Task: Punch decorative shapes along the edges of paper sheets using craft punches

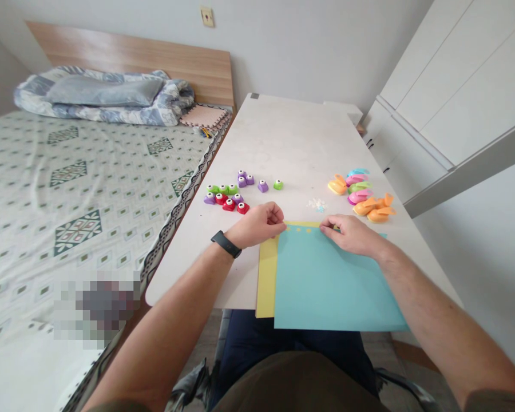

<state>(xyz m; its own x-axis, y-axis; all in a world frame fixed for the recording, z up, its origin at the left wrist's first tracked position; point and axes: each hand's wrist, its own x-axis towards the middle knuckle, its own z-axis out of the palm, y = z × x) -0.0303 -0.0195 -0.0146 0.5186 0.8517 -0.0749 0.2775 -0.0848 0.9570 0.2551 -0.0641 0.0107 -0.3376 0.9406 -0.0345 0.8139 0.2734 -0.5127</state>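
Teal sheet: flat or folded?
Spread flat: the teal paper lies without a visible crease over the yellow paper, with the right hand on its top edge.

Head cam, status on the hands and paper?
Left hand at top edge of blue paper; right hand with fingers on it. Yellow paper underneath, dots along its top strip. Small punches and large punches beyond, apart from hands.

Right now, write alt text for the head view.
Left hand and right hand hold a turquoise paper sheet over a yellow paper sheet on a white table. Small multicoloured craft punches lie to the left, larger orange and pink ones right.
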